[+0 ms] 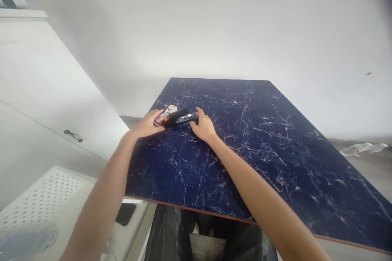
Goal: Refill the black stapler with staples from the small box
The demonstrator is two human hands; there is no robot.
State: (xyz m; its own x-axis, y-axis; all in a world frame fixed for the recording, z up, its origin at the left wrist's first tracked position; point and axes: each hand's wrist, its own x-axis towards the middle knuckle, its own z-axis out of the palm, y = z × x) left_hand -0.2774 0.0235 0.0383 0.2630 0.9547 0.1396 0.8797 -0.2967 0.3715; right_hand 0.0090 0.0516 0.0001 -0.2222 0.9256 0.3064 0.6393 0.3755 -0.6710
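Observation:
A small red-and-white box (pixel 170 109), a thick black marker (pixel 177 115) with an orange band and a thinner black pen (pixel 184 119) with pale lettering lie close together on the dark blue marbled table (pixel 245 138). At the left end of this bunch, my left hand (pixel 148 124) has its thumb and fingers round the box, near the marker's banded end. My right hand (pixel 204 126) rests at the pen's right end, thumb and index finger spread apart on either side of it. Whether it touches the pen I cannot tell.
A white cabinet (pixel 55 77) with a dark handle (pixel 73 135) stands to the left. Below it is a white perforated panel (pixel 45 191). Clear crumpled plastic (pixel 363 149) lies beyond the table's right edge. The wall (pixel 220 28) rises behind the table.

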